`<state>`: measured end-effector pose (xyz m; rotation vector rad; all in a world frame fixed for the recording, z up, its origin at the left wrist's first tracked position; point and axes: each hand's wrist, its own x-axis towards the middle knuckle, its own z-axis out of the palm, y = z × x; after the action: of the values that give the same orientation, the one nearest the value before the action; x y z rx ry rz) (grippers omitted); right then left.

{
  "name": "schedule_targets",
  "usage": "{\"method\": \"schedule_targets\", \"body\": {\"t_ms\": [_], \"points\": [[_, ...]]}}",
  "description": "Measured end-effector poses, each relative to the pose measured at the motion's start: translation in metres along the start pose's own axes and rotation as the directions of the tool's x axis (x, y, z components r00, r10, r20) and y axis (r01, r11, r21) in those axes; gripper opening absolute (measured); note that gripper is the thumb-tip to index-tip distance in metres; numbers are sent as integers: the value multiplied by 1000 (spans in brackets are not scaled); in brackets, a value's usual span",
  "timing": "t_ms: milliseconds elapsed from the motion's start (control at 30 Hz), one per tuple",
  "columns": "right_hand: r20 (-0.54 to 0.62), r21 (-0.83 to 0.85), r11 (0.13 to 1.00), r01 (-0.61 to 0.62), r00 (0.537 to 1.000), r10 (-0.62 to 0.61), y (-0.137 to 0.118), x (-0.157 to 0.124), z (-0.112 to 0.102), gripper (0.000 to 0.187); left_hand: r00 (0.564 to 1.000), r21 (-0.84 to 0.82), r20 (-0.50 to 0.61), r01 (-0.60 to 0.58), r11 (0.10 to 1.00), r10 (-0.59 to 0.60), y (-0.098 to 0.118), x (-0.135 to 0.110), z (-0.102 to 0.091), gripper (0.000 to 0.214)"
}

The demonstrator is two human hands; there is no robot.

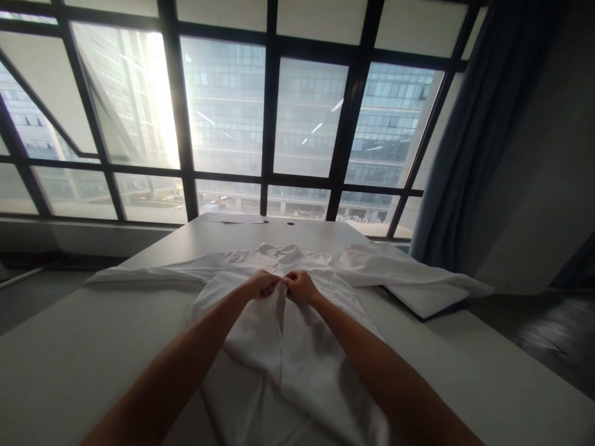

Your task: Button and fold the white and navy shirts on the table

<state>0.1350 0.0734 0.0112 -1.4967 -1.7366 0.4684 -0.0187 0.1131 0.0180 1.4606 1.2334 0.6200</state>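
Note:
A white long-sleeved shirt (260, 334) lies spread on the white table, its collar toward the window and its sleeves stretched out to both sides. My left hand (263, 284) pinches one front edge of the shirt at the middle, below the collar. Right beside it, my right hand (300, 287) pinches the opposite front edge, and the fingertips of both hands nearly meet. Under the hands the front opening runs down toward me, slightly parted. Any button between the fingers is too small to make out.
Under the right sleeve lies a flat, light-coloured thing with a dark edge (425, 301), perhaps a laptop. White sheets (232, 218) rest at the far end of the table (93, 347). Beyond stand large dark-framed windows (223, 105), with a blue curtain (460, 161) at the right.

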Motion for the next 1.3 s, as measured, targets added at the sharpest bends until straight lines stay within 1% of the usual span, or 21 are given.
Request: {"method": "schedule_targets", "body": {"t_ms": [100, 200, 300, 433, 533, 733, 833, 900, 967, 1033, 1167, 1300], "points": [[-60, 183, 981, 71, 996, -61, 18, -8, 6, 23, 1000, -87, -5, -26, 996, 26, -8, -10, 7, 30], [-76, 291, 954, 67, 996, -46, 25, -13, 12, 28, 997, -152, -14, -80, 985, 78, -10, -16, 14, 27], [-36, 401, 916, 10, 999, 5, 25, -14, 14, 28, 994, -151, -40, -106, 983, 101, -9, -19, 17, 26], [67, 572, 810, -131, 991, 113, 20, -13, 12, 22, 989, -94, -77, -135, 986, 128, -10, -20, 19, 24], [105, 604, 782, -156, 988, 116, 17, -14, 10, 16, 982, -74, -67, -179, 981, 175, -12, -19, 19, 22], [146, 549, 815, -186, 981, 126, 16, -13, 10, 13, 973, -87, -38, -228, 970, 226, -17, -17, 19, 22], [147, 481, 858, -178, 982, 122, 19, -10, 13, 14, 975, -109, -30, -223, 969, 221, -16, -17, 19, 21], [92, 395, 909, -130, 991, 102, 21, -10, 14, 15, 978, -118, -39, -206, 971, 203, -15, -18, 20, 22], [8, 277, 959, -65, 998, 65, 20, -11, 15, 15, 984, -126, -63, -174, 977, 167, -14, -19, 21, 25], [-59, 154, 988, -14, 998, 23, 16, -13, 14, 15, 985, -117, -89, -158, 980, 148, -13, -19, 22, 30], [-114, -28, 998, 58, 992, -61, 7, -19, 11, 16, 976, -36, -119, -187, 982, 181, -14, -17, 23, 30], [-106, -150, 983, 107, 987, -123, 2, -21, 10, 14, 974, 0, -147, -174, 985, 172, -17, -14, 24, 27]]}}
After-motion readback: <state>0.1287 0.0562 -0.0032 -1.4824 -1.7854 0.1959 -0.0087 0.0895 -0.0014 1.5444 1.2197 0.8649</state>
